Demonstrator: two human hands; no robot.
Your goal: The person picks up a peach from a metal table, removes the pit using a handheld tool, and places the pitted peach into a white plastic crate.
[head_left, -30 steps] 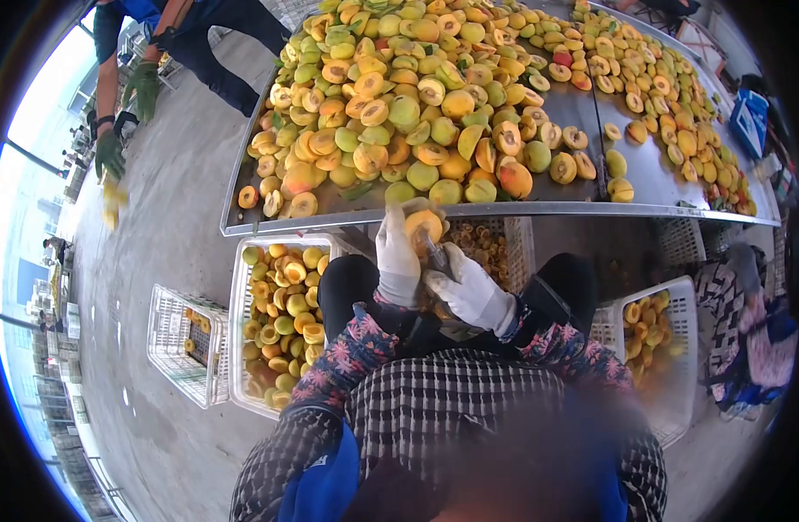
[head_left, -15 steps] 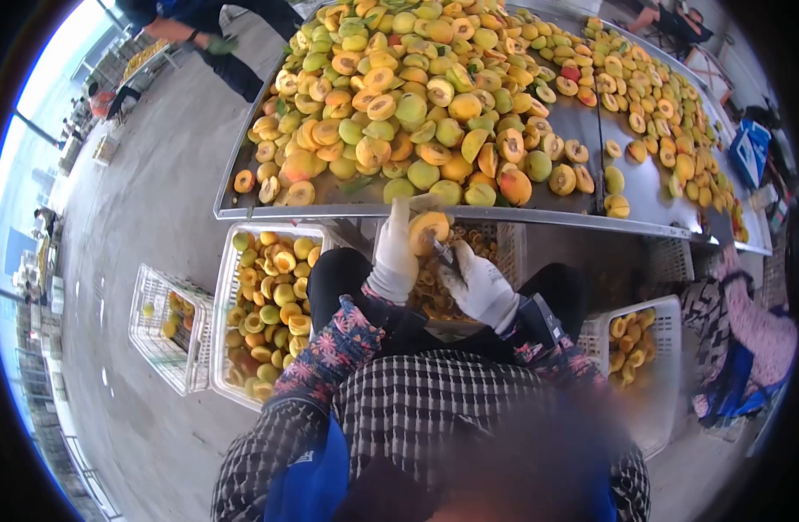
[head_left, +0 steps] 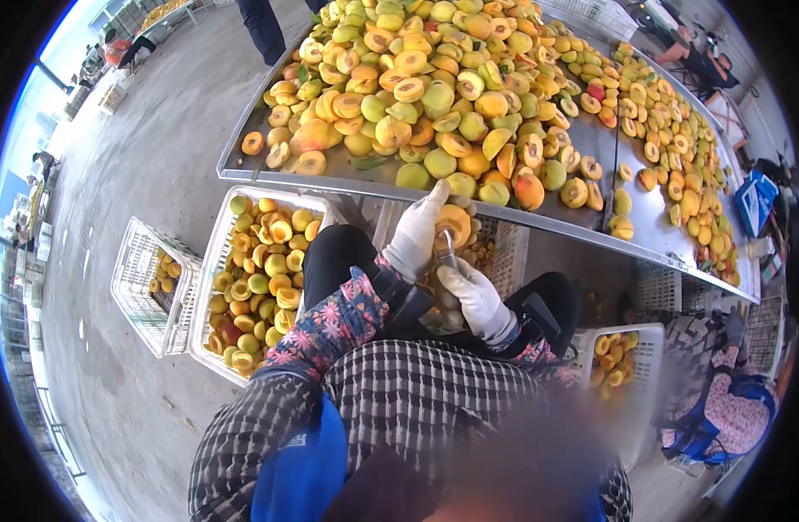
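My left hand (head_left: 417, 233), in a white glove, is closed around a halved yellow peach (head_left: 454, 221), its cut face turned toward me. Gloved in white too, my right hand (head_left: 476, 301) grips a metal pitting tool (head_left: 447, 253), whose tip touches the middle of the cut face. Both hands are just in front of the metal table's edge, over a crate (head_left: 509, 261) of fruit pieces between my knees. A large heap of whole and halved peaches (head_left: 408, 87) covers much of the table (head_left: 364, 182).
Left of my knee stands a white crate (head_left: 202, 304) full of peach halves, with another crate (head_left: 138, 287) beyond it. To my right is a crate (head_left: 647, 365) with peach halves. A co-worker in a pink patterned sleeve (head_left: 732, 409) sits at far right.
The view has turned slightly. The tool's tip has moved from the peach's edge to the middle of its cut face. The standing person at upper left has mostly left the view.
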